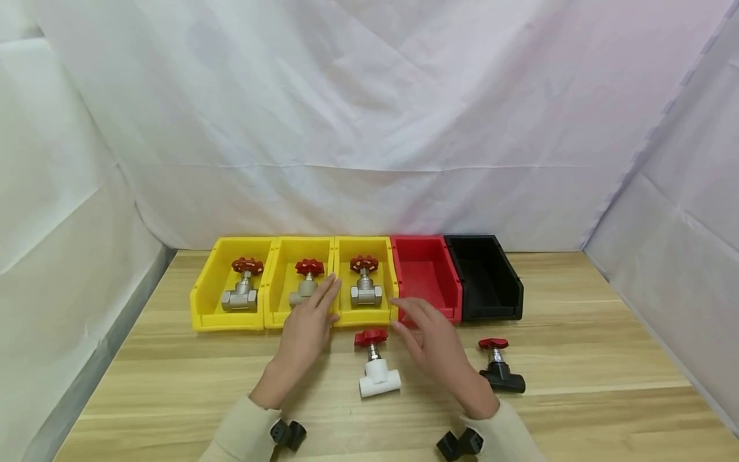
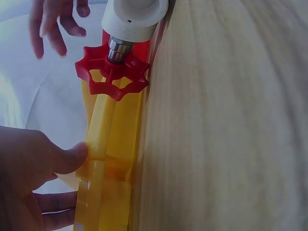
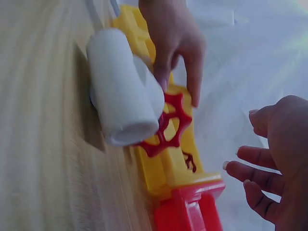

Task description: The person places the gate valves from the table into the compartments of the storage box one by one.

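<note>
My left hand [image 1: 305, 327] is at the front of the middle yellow bin [image 1: 277, 319], fingers extended over the divider beside a beige valve [image 1: 302, 293] with a red handwheel. In the left wrist view its thumb [image 2: 72, 158] appears to touch the yellow rim. My right hand [image 1: 437, 343] hovers with spread, slightly bent fingers by the front of the red bin [image 1: 426, 282], holding nothing. Between the hands, a white valve [image 1: 379, 377] with a red handwheel lies on the table. A metal valve [image 1: 365, 292] sits in the right yellow bin [image 1: 366, 318].
Another metal valve [image 1: 240, 296] is in the left yellow bin [image 1: 227, 322]. A black bin [image 1: 491, 313] ends the row at the right. A black valve [image 1: 503, 378] with a red handle lies on the wooden table [image 1: 600, 359], right of my right hand. White cloth [image 1: 369, 128] hangs behind.
</note>
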Available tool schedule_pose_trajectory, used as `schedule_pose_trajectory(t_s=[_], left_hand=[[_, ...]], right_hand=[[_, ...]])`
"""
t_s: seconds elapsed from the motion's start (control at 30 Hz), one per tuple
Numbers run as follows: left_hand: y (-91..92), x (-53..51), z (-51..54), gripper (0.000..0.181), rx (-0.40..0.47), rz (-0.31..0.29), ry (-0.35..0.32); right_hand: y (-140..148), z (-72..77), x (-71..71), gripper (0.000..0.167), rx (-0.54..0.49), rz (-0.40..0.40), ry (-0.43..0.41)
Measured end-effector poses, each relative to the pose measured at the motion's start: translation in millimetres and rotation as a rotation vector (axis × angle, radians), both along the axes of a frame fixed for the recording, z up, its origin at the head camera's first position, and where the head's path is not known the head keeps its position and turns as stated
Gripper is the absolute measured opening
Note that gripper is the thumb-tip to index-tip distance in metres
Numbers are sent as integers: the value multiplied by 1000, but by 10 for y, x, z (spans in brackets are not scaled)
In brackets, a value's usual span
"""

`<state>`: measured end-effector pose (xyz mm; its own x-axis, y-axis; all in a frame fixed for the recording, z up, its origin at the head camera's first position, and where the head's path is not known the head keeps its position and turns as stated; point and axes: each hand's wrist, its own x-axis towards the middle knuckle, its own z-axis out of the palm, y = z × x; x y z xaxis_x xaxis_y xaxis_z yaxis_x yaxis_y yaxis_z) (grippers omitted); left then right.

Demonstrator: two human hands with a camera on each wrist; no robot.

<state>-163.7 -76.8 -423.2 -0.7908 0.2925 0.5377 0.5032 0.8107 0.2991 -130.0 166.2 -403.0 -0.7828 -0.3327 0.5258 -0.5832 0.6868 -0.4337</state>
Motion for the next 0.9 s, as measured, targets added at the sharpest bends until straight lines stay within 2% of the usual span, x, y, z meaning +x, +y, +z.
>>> schedule_pose_trajectory(t_s=[0.1,0.2,0.33,0.43,0.9], left_hand=[[7,-10,7,65,-9,2,5],[5,-12,8,65,-16,6,0],[-11,-13,4,66,-16,10,-10],[-25,-14,7,66,-9,8,-12],[-5,7,2,65,-1,5,-29]], right_hand=[[-22,31,127,41,37,81,18],[-40,10,218,38,115,140,15],[-46,-32,286,36,235,218,-54],[-43,-50,297,36,286,261,-110],[-64,-145,321,44,378,255,-171]])
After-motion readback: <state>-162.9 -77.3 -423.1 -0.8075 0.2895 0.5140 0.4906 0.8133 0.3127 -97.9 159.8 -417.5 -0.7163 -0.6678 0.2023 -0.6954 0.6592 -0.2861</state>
